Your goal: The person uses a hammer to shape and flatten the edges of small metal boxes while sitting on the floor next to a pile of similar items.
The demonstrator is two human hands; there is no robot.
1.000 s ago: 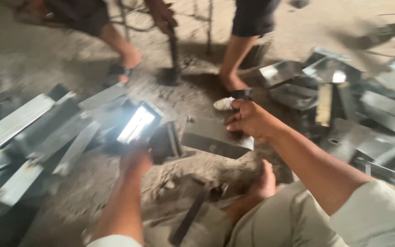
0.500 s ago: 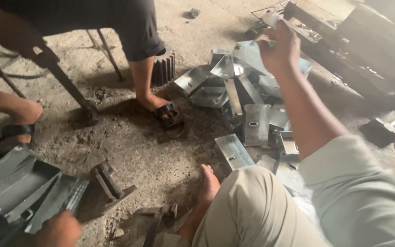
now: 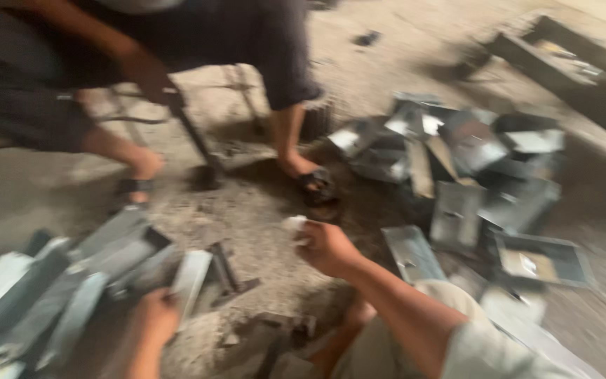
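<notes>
Blurry frame. One stack of grey metal channels (image 3: 71, 281) far left; left hand (image 3: 154, 317) grips one channel's end (image 3: 189, 277). Right hand (image 3: 327, 247) at centre, closed on one small white piece (image 3: 294, 224). Pile of metal trays (image 3: 457, 168) right, count unclear.

Left hand (image 3: 154, 317) low, fingers curled; right hand (image 3: 327, 248) fisted, forearm extended.
</notes>
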